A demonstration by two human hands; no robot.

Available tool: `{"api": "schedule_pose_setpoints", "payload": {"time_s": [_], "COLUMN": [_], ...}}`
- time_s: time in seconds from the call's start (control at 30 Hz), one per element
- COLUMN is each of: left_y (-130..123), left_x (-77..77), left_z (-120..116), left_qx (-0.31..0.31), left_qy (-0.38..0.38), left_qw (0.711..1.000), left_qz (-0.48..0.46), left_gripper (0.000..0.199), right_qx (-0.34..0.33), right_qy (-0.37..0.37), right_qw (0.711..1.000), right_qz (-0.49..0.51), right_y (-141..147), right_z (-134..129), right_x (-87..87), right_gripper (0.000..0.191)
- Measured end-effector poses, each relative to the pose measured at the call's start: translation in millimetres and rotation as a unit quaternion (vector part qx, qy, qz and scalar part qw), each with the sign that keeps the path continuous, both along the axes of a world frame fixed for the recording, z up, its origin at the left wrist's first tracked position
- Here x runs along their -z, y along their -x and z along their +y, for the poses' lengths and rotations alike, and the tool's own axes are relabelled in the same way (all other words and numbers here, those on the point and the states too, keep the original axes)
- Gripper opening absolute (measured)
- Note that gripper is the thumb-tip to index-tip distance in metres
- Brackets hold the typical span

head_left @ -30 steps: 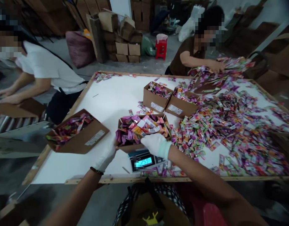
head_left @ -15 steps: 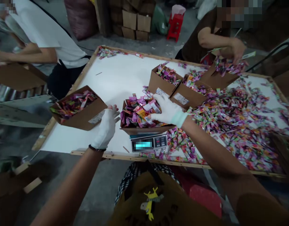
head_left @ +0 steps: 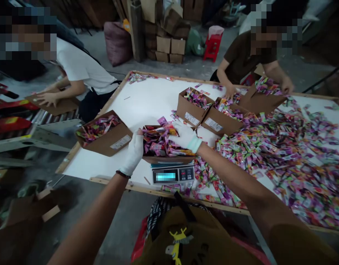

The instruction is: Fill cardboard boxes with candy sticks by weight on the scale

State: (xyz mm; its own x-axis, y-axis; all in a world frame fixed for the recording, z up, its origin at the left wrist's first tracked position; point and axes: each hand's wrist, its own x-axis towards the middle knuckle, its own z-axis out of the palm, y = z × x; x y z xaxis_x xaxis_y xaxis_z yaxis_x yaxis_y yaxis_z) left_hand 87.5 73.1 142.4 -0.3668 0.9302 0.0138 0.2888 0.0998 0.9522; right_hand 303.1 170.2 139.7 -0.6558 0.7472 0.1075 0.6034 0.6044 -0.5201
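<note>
A cardboard box (head_left: 169, 159) full of small purple and orange packets (head_left: 157, 145) rests on a digital scale (head_left: 173, 175). At its left end is my left hand (head_left: 134, 151) in a white glove, fingers wrapped over the box's edge. My right hand (head_left: 183, 135), also gloved, lies on the packets at the box's right side with its fingers curved down among them; whether it grips any is hidden. To the left of my left hand stands another filled box (head_left: 107, 139), tilted in view, with a white label.
Two more filled boxes (head_left: 191, 110) (head_left: 220, 123) stand behind and right. Loose packets (head_left: 257, 140) cover the table's right side. A person in white (head_left: 83, 70) handles a box at the left; a person in brown (head_left: 238, 60) works at the back right, near another box.
My left hand has come to the box's left end and closed on it. My right hand has shifted inward over the packets. The view has moved, showing more of both people.
</note>
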Motion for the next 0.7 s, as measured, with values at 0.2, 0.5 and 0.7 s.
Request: {"api": "schedule_pose_setpoints", "payload": {"time_s": [0.2, 0.5, 0.7], "left_y": [-3, -6, 5], "left_x": [-4.1, -4.3, 8.2], "left_z": [1, -2, 4], "left_qx": [-0.025, -0.04, -0.015], "left_qy": [0.033, 0.06, 0.031], "left_qw": [0.998, 0.996, 0.996], "left_qz": [0.052, 0.044, 0.085], "left_gripper": [0.05, 0.046, 0.06], "right_qx": [-0.012, 0.034, 0.1], "right_qy": [0.121, 0.133, 0.056], "right_qw": [0.96, 0.907, 0.884], "right_qz": [0.252, 0.398, 0.453], "right_y": [-10, -10, -68], "right_z": [6, 8, 15], "right_x": [16.7, -20.8, -66.8], "right_gripper": [0.034, 0.039, 0.04]}}
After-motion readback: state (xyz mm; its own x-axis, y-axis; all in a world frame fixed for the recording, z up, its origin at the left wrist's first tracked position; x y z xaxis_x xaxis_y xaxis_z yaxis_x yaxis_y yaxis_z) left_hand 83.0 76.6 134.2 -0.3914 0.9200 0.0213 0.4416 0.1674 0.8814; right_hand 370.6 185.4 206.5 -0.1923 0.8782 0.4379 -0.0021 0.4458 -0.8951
